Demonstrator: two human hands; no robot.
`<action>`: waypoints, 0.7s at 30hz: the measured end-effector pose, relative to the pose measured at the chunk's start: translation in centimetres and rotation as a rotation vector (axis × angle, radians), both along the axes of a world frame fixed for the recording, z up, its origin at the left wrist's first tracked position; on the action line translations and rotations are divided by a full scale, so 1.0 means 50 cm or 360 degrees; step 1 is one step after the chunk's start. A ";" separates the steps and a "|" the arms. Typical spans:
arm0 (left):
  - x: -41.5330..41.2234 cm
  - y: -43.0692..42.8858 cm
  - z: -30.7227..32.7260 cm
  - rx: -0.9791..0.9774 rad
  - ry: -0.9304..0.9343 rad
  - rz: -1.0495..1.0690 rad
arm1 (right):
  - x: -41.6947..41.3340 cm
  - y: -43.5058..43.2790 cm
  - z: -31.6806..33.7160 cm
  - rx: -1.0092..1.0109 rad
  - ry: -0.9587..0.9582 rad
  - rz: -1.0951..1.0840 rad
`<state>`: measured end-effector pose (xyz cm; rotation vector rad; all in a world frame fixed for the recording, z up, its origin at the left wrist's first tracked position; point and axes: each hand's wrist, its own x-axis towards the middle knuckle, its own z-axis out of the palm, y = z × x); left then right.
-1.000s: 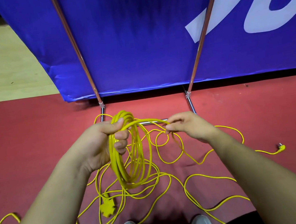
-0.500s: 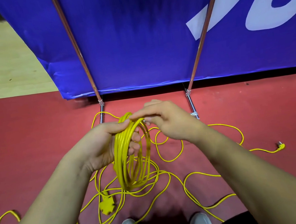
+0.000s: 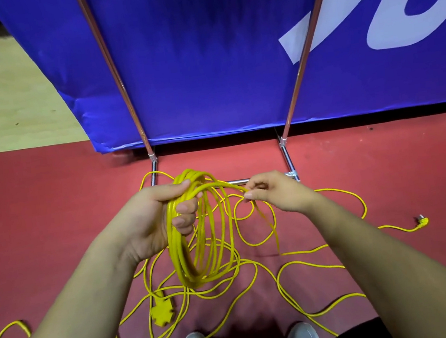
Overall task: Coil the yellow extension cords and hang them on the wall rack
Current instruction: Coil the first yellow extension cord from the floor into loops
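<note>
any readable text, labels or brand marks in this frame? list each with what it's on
Blue fabric banner: large white script lettering, cut off by the frame edge; no whole word reads.
Yellow extension cord: no print visible.
Yellow socket block: no marking legible.
Yellow plug: too small to read.

Soft, rather dim light is falling on the blue banner, its middle looking darker. A black shadow is lying under its lower edge. Wide-angle distortion is splaying its poles. Well below it, one yellow cord strand is smearing slightly.
</note>
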<state>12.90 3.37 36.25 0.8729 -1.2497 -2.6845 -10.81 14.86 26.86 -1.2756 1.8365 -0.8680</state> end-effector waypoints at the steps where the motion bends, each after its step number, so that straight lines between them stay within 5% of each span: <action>1: -0.001 0.002 0.000 -0.0003 -0.0043 -0.0085 | -0.006 -0.002 -0.012 -0.0038 0.0010 -0.0061; 5: -0.008 0.017 -0.010 -0.0073 -0.0116 -0.0321 | 0.000 -0.032 -0.035 -0.0365 0.0225 -0.0317; 8: -0.009 0.009 -0.009 0.0051 0.0113 -0.0195 | 0.015 -0.049 -0.040 -0.0578 0.0496 -0.0378; 15: 0.006 -0.014 0.043 -0.0040 0.0470 0.0471 | -0.048 0.028 -0.174 0.0446 0.0441 -0.0567; 21: -0.002 -0.037 0.013 -0.0342 0.0319 0.0644 | -0.011 0.046 -0.165 0.0598 -0.0089 -0.0443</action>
